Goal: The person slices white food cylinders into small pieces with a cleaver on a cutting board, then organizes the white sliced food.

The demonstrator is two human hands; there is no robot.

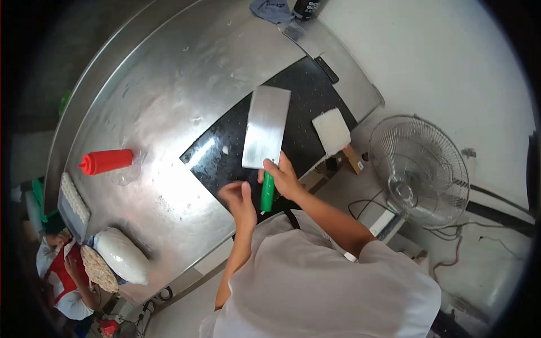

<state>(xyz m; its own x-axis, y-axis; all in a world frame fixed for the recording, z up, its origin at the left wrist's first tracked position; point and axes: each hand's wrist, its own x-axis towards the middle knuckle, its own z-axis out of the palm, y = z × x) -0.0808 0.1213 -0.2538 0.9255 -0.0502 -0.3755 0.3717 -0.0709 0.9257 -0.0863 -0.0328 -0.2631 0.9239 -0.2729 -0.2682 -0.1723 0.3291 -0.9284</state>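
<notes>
A cleaver with a wide steel blade point(266, 127) and a green handle point(267, 193) is held over the black board point(225, 121). My right hand point(283, 176) grips it where the blade meets the handle, and the blade points away from me. My left hand point(239, 201) is just left of the green handle, over the board's near edge, with thumb and fingers apart and nothing visible in it. A small white bit point(225, 150) lies on the board, left of the blade. On the board's right side rests a folded white cloth point(332, 131).
A red squeeze bottle point(107, 161) lies on the steel table point(163, 84). A white bag point(122, 255) and a tray point(73, 211) sit at its left edge, with a person point(65, 276) beyond. A fan point(420, 169) stands right; a black-handled knife point(327, 70) lies behind.
</notes>
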